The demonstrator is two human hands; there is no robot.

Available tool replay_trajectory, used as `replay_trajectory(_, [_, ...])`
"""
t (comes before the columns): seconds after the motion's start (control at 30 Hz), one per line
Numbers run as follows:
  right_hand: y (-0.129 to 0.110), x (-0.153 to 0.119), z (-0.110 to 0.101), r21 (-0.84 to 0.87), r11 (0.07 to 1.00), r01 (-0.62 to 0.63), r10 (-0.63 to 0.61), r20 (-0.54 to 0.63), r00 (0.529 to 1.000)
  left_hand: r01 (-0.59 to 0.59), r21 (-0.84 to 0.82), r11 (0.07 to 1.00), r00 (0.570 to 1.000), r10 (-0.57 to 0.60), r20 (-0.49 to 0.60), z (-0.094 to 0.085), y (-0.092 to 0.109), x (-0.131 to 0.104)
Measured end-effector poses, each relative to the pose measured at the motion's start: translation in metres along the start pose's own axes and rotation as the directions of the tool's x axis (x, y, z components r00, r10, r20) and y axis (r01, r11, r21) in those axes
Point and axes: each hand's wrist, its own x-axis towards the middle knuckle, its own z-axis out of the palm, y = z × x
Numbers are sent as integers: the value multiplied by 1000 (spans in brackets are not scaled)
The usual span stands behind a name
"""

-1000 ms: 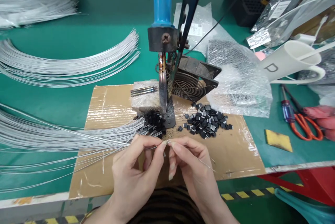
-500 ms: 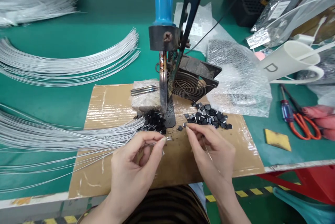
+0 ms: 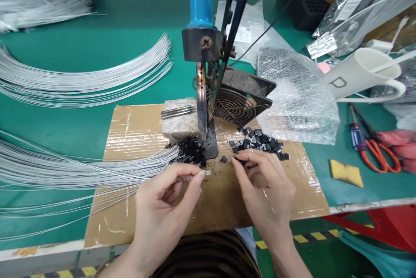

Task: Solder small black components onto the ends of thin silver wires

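Observation:
My left hand [image 3: 169, 204] is closed in a pinch on a thin white wire, whose bare silvery tip [image 3: 208, 173] sticks out past the thumb. To its right, my right hand [image 3: 268, 191] pinches a small black part [image 3: 239, 160], mostly covered by the fingertips. A thin shiny strand [image 3: 269, 202] runs across the right palm. Just beyond the right fingers lies a pile of small black parts [image 3: 260, 141]; one loose black piece [image 3: 223, 159] sits apart. A soldering iron [image 3: 201, 104] hangs tip down from a stand, above and between the hands.
Under the hands lies a cardboard sheet [image 3: 117, 208]. White wires [image 3: 136, 167] with black ends [image 3: 190, 150] spread at left; another bundle [image 3: 97, 80] lies behind. A fan [image 3: 237, 100] stands behind the iron. Bubble wrap [image 3: 299, 96], a mug [image 3: 352, 74], scissors [image 3: 380, 156] and a yellow sponge [image 3: 346, 173] are right.
The right fingertips have shifted slightly right and closed further over the small black part, which shows less now. The left hand still pinches the wire in nearly the same place.

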Motion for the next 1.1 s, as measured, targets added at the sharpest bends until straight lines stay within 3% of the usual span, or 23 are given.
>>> replay_trajectory(0.1, [-13,-3,-4,291,891,-349,332,109,937,5,21,1000,1000,-5,-4,-1,-1,0])
replay_trajectory(0.17, [-20,-4,-5,427,777,-462,421,193,886,17,29,999,1000,-17,-1,-2,-1,0])
replay_trajectory(0.33, [-26,-5,-4,622,633,-462,363,289,886,41,40,998,999,-40,-13,-5,1,0])
replay_trajectory(0.5, [-29,-4,-1,667,550,-502,346,365,864,49,49,998,999,-49,-2,-8,7,1])
replay_trajectory(0.83, [-36,-3,9,678,493,-546,321,441,838,62,-77,995,994,-54,100,-10,13,7])
replay_trajectory(1.1, [-39,-1,8,670,522,-527,288,443,849,46,-150,988,992,-28,124,-9,20,14])
